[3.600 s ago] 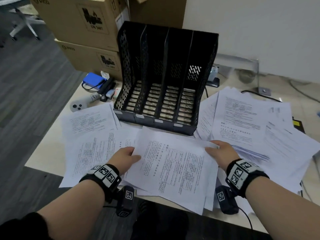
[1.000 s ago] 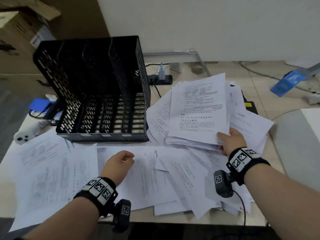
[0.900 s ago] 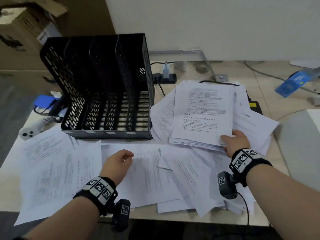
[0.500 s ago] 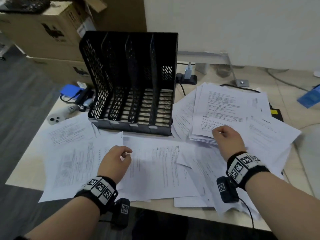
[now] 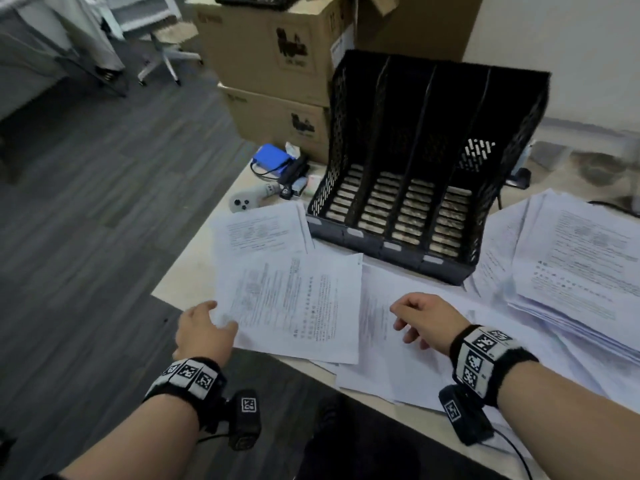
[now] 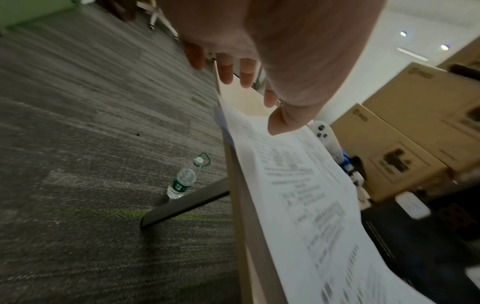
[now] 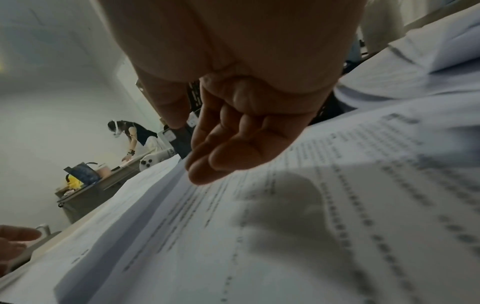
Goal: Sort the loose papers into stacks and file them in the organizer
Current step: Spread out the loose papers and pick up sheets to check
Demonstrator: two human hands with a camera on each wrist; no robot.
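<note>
Printed papers are scattered over the table. The black four-slot organizer (image 5: 349,133) stands behind them with nothing in its slots. A thick stack (image 5: 571,271) lies to its right. My left hand (image 5: 207,323) is at the table's front-left corner, its thumb (image 6: 281,121) lying on the corner of the top sheet (image 5: 294,299) and its fingers (image 6: 226,70) fairly straight past the paper's edge. My right hand (image 5: 412,317) hovers just over the middle papers (image 7: 311,205), fingers (image 7: 221,160) loosely curled and holding nothing.
A white controller (image 5: 249,200) and a blue case (image 5: 272,161) lie left of the organizer. Cardboard boxes (image 5: 277,46) are stacked behind. A water bottle (image 6: 183,181) stands on the floor by the table leg. Another person (image 7: 132,133) works at a far desk.
My right hand has left the stack on the right and come to the middle papers. My left hand has slid left to the sheet's corner. The view has swung left.
</note>
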